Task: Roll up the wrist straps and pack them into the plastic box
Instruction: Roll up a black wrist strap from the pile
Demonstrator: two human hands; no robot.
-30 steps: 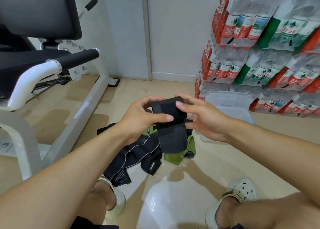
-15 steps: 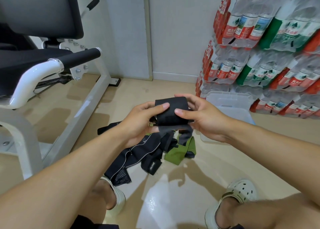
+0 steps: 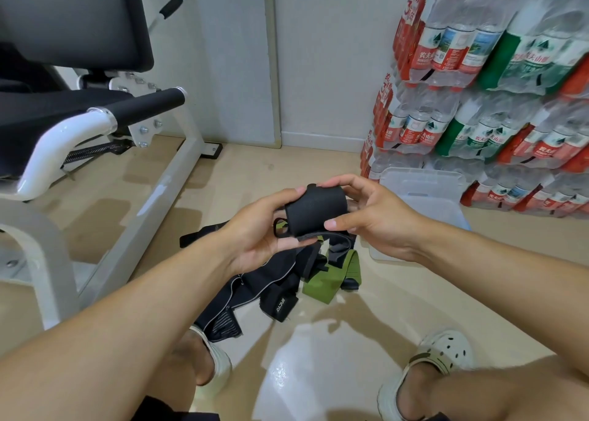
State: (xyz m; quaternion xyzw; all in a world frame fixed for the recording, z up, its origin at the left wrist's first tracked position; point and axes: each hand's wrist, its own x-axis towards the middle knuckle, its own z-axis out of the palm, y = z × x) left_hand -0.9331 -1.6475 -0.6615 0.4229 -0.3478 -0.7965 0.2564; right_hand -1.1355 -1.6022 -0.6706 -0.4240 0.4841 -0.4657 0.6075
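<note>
A black wrist strap (image 3: pixel 315 211) is rolled into a thick bundle between both hands above the floor. My left hand (image 3: pixel 259 229) grips its left end, thumb on top. My right hand (image 3: pixel 369 219) holds its right end, with the thumb pressed on the front of the roll. A short grey tail hangs below the roll. More straps lie in a pile on the floor underneath: black ones (image 3: pixel 255 293) and a green one (image 3: pixel 331 280). The clear plastic box (image 3: pixel 446 203) stands on the floor just right of my right hand, partly hidden by it.
A white-framed gym bench (image 3: pixel 105 127) with black padding stands at the left. Shrink-wrapped packs of water bottles (image 3: pixel 497 101) are stacked along the right wall behind the box. My feet in pale clogs (image 3: pixel 439 360) rest on the glossy floor near the pile.
The hanging length of the black strap has been wound in, so the roll is thicker and only a short tail remains. Both hands have stayed in about the same place.
</note>
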